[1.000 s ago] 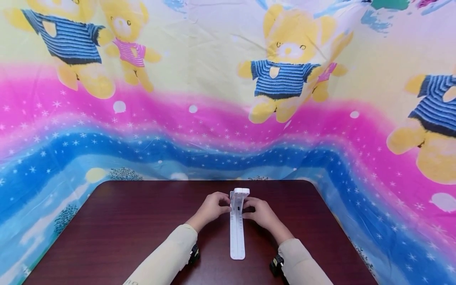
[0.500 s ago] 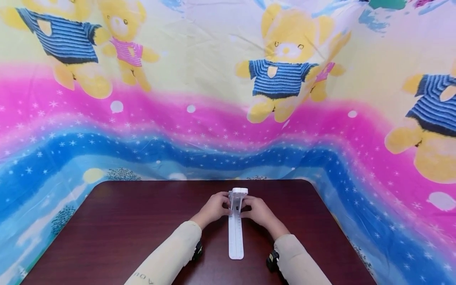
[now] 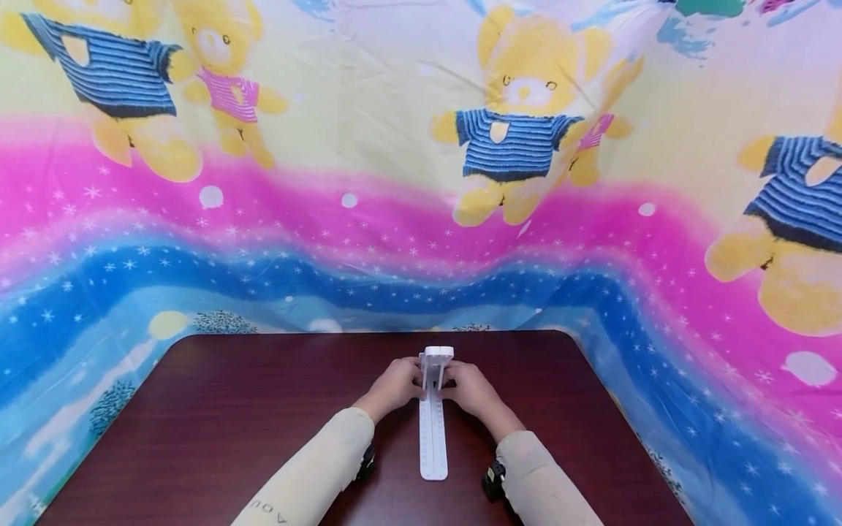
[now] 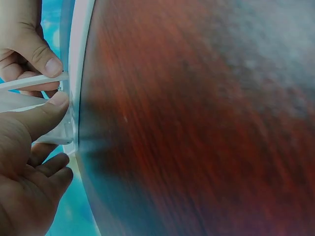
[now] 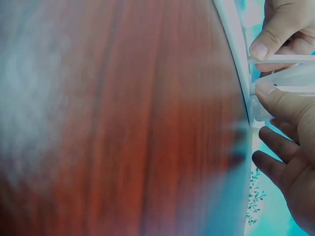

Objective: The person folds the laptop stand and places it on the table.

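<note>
A white plastic stand (image 3: 433, 446) lies in the head view with its long flat base, dotted along both edges, pointing toward me. At its far end, thin upright side panels rise to a rounded white top (image 3: 438, 352). My left hand (image 3: 395, 383) pinches the left panel, and my right hand (image 3: 468, 387) pinches the right one. Close up in the left wrist view, the left thumb (image 4: 59, 100) presses against a white panel low by the base. The right thumb (image 5: 266, 87) does likewise in the right wrist view. Some fingertips are hidden behind the panels.
A dark reddish-brown wooden table (image 3: 230, 416) carries the stand. Behind it and along its sides hangs a cloth (image 3: 368, 241) printed with bears and snowflakes. A small black device (image 3: 367, 462) sits on the left wrist, another black device (image 3: 493, 481) on the right.
The right panel, flared outward a second ago, now stands straighter and nearer the left one. My right hand has moved slightly inward with it. The base stays in place.
</note>
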`<state>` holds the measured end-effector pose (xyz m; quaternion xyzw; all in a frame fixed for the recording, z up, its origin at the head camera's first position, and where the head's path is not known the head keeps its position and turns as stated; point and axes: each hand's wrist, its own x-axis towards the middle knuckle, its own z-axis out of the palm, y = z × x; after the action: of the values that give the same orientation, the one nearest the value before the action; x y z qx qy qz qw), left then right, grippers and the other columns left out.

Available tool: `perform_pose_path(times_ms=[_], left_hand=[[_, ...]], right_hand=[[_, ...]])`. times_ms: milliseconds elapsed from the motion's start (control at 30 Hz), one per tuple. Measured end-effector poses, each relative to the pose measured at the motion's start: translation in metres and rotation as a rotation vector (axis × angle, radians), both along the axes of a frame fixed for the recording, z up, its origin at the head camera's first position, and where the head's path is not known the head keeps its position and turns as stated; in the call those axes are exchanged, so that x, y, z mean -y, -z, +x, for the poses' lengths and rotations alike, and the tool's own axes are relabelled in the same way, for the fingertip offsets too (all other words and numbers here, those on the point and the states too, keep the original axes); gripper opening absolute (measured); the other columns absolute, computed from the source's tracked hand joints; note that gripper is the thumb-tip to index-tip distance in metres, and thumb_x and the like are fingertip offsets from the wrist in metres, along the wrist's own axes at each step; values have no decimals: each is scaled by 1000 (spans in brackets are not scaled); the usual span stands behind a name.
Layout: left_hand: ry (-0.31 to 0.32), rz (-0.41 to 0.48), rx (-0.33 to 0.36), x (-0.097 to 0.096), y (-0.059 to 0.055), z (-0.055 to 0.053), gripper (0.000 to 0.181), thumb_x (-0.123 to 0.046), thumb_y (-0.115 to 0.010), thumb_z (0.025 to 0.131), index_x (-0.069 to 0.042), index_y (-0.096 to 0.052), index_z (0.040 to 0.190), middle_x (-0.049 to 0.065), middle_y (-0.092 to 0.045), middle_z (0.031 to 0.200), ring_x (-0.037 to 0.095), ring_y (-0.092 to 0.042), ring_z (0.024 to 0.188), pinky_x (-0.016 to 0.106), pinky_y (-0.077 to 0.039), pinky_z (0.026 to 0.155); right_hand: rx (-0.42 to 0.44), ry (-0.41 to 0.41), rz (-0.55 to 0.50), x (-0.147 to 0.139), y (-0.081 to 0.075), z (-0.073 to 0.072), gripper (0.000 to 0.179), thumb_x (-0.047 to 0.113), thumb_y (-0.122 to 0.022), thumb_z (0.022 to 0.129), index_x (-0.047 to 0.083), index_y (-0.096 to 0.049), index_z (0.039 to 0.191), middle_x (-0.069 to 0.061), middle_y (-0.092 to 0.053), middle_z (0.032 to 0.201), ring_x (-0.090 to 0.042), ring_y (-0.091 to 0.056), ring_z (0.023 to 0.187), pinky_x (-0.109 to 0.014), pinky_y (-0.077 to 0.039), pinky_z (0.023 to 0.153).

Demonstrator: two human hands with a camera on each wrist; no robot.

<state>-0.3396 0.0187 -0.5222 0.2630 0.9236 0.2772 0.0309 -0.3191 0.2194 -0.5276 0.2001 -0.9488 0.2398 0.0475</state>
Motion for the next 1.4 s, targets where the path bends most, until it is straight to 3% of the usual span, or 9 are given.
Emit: perform_pose_path(times_ms=[100, 200, 367, 500, 667, 900, 1133, 1400], left_hand=[[-8, 21, 7, 1, 2, 2, 24, -16, -84, 86, -20, -72, 66, 11, -62, 143, 25, -54, 137, 40, -51, 106], [-16, 37, 4, 2, 4, 3, 19, -15, -83, 86, -19, -74, 70, 12, -61, 144, 26, -55, 136, 41, -52, 106], [-19, 31, -14, 4, 7, 3, 7, -14, -79, 90, -12, -79, 84, 13, -58, 146, 26, -55, 135, 39, -54, 103], [-18, 8, -33, 5, 7, 4, 8, -13, -75, 94, -9, -80, 98, 10, -58, 145, 24, -57, 133, 36, -55, 101], [-12, 11, -49, 7, 6, 4, 12, -13, -75, 94, -9, -80, 103, 8, -62, 141, 22, -60, 130, 35, -56, 99], [6, 67, -81, 11, 3, 5, 10, -12, -76, 93, -10, -81, 101, 8, -67, 135, 21, -64, 123, 33, -58, 94], [-37, 62, -87, 9, 1, 3, 9, -16, -75, 94, -12, -83, 97, 4, -72, 127, 16, -69, 114, 31, -60, 87], [-98, 95, -13, 10, -4, 4, 11, -19, -75, 95, -14, -84, 92, 3, -71, 129, 17, -69, 114, 31, -60, 89]], right_hand=[[10, 6, -10, 1, 0, 1, 6, 17, -84, 85, 21, -79, 87, 7, -73, 105, -12, -67, 99, -33, -56, 81], [24, 13, -23, 2, -2, 2, 5, 16, -83, 86, 20, -80, 88, 1, -73, 121, -18, -67, 112, -37, -57, 89], [51, 23, -56, 5, -4, 4, 7, 13, -81, 88, 16, -82, 94, -7, -64, 140, -25, -61, 129, -43, -56, 99], [70, 31, -76, 7, -2, 5, 12, 12, -79, 89, 14, -82, 101, -7, -64, 140, -25, -62, 127, -42, -56, 98], [59, 33, -84, 8, -1, 6, 13, 12, -78, 90, 13, -81, 103, -7, -66, 138, -25, -64, 124, -42, -57, 96], [52, 48, -81, 7, -2, 2, 12, 16, -76, 93, 17, -81, 104, -6, -68, 135, -24, -62, 127, -42, -56, 99], [30, 54, -82, 6, -4, 2, 11, 17, -75, 94, 17, -82, 102, -5, -71, 129, -23, -65, 123, -41, -57, 96], [45, 71, -93, 7, -7, 3, 11, 19, -75, 95, 19, -82, 103, 1, -73, 120, -19, -69, 111, -37, -59, 88]])
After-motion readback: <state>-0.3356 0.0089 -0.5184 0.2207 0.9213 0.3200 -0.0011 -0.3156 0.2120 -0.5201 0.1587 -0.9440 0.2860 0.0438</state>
